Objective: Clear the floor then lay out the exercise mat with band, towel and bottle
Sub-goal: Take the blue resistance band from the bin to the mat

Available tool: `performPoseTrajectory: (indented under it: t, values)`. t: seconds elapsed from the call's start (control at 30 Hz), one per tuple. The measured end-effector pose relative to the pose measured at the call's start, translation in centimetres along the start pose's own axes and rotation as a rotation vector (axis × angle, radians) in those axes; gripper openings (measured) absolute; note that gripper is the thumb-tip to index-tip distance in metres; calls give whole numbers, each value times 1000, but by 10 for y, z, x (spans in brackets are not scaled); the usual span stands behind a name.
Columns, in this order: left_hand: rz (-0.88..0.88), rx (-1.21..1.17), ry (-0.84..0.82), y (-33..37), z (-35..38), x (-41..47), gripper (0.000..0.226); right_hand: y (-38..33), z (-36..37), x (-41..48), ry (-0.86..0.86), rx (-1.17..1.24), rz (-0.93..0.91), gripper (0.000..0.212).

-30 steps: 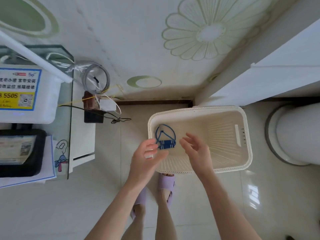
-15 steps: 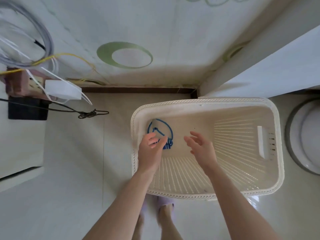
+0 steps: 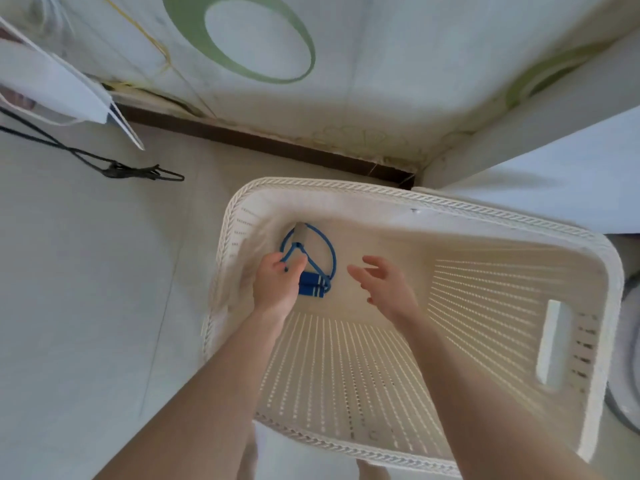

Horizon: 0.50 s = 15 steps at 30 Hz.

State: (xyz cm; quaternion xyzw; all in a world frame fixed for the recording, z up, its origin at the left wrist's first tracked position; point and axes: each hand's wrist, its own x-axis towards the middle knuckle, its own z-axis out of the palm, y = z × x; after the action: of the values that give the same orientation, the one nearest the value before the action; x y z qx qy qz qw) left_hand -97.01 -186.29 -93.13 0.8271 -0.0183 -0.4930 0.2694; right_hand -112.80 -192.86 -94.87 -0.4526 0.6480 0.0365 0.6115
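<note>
A blue exercise band (image 3: 322, 258) with blue foam handles lies at the bottom of a white slatted plastic basket (image 3: 485, 220), in its far left corner. My left hand (image 3: 277, 285) is down inside the basket and pinches the band's cord between thumb and fingers, covering part of the handles. My right hand (image 3: 384, 285) hovers a little to the right of the band with its fingers spread and relaxed, holding nothing. No mat, towel or bottle is in view.
The basket stands on pale floor tiles in a corner, against a wall with green ring patterns (image 3: 242, 36) and a dark skirting board (image 3: 277, 147). A black cable (image 3: 131, 171) trails on the floor at left. A white cabinet (image 3: 554, 168) stands at right.
The view has closed in on the basket. My left hand has reached down onto the band and taken hold of its cord; my right hand has followed beside it, still holding nothing.
</note>
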Motion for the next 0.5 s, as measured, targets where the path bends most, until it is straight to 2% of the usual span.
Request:
performPoseTrajectory:
  t: [0.23, 0.37, 0.5]
  values:
    - [78, 78, -69, -27, 9, 33, 63, 17, 12, 47, -112, -104, -29, 70]
    - [100, 77, -89, -41, 13, 55, 57, 30, 24, 78, -168, -173, -32, 81]
    - [130, 106, -116, -46, 23, 78, 63, 34, 33, 100, -233, -206, -24, 94]
